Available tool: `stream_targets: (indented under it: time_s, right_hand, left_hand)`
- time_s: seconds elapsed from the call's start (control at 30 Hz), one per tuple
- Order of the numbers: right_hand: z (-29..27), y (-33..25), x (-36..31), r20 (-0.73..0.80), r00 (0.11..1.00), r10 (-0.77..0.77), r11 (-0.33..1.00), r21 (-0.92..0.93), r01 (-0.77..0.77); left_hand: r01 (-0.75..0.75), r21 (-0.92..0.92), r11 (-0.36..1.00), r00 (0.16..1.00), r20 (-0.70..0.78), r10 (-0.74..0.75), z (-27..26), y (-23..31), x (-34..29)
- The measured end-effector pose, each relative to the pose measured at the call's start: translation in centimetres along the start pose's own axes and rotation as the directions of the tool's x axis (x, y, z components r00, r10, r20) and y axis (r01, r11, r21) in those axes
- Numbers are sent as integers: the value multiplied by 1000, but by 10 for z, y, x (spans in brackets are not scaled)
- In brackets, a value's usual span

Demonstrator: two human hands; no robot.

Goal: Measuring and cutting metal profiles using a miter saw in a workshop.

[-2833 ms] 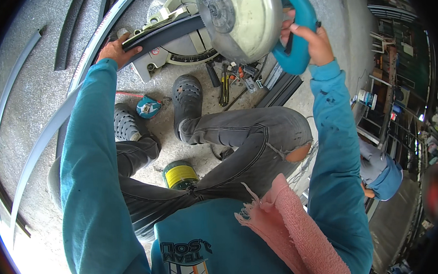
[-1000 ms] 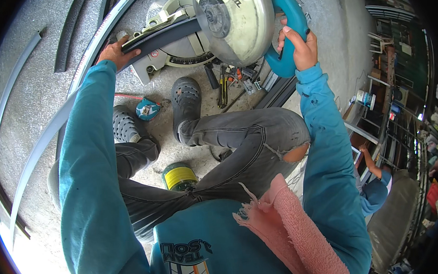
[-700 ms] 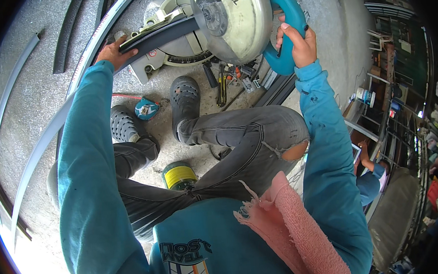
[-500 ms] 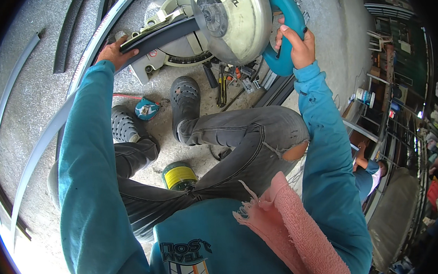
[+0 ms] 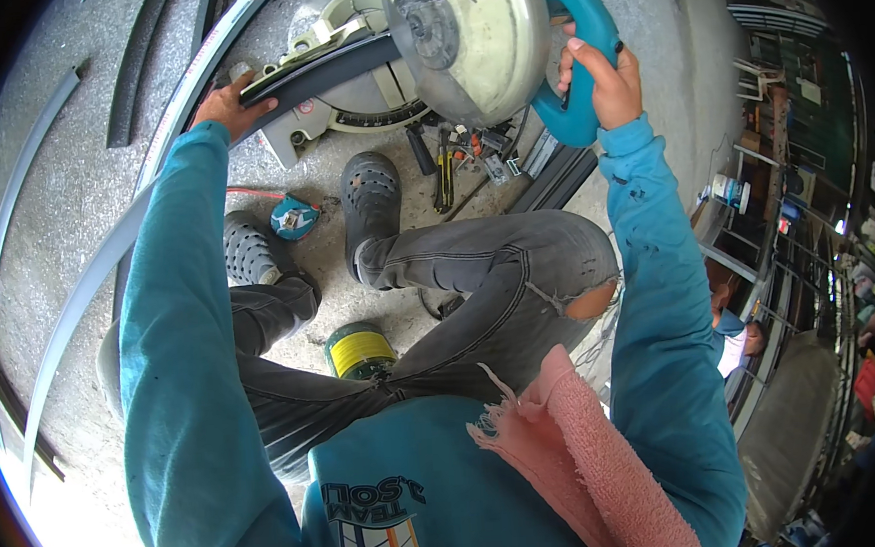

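A miter saw point(image 5: 373, 112) stands on the floor ahead of me. Its rounded pale blade guard point(image 5: 499, 44) hangs over the base, with the blade largely hidden. My right hand point(image 5: 606, 81) is closed round the saw's teal loop handle point(image 5: 590, 13). Across the saw base lies a dark metal profile point(image 5: 330, 69), against the fence. My left hand point(image 5: 232, 106) grips it near its left part, thumb along the front and fingers over the fence end. The profile's far end disappears behind the guard.
Long metal strips point(image 5: 26, 183) lie on the floor at the left. Between my feet and the saw are a teal tape measure point(image 5: 294, 217), pliers point(image 5: 444, 178) and small metal parts. A green-and-yellow round object point(image 5: 360, 350) sits beneath me. Another person point(image 5: 737, 340) is by the racks at right.
My right hand and the saw's handle have shifted slightly right, and the guard has tipped a little with them. My left hand and the profile stay put. The other person has moved.
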State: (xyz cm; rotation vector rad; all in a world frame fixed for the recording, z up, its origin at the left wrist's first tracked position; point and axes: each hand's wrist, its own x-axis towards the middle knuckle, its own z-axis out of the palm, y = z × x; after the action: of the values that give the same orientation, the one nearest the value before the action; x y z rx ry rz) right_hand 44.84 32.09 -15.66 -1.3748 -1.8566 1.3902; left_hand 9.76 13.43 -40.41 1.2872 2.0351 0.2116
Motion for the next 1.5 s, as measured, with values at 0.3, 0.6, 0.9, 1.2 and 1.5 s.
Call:
stream_targets:
  time_s: [0.3, 0.6, 0.9, 1.2, 1.5]
  right_hand:
    - [14, 23, -3, -51, 998, 41, 993, 114, -35]
    - [-4, 22, -20, -174, 928, -330, 929, -236, 286]
    - [-3, 25, -32, -166, 950, -266, 959, -146, 243]
    - [3, 55, -33, -184, 929, -321, 943, -156, 295]
    - [-1, 66, -38, -189, 932, -310, 946, -161, 282]
  left_hand:
    - [-138, -123, 983, 976, -184, 114, 25, -41, 10]
    - [-279, -203, 939, 957, -138, 255, 30, -37, 32]
    - [-232, -135, 963, 968, -126, 216, 32, -45, 34]
    - [-241, -248, 938, 969, -118, 218, 31, -44, 33]
    - [-172, -158, 972, 984, -82, 161, 24, -12, 19]
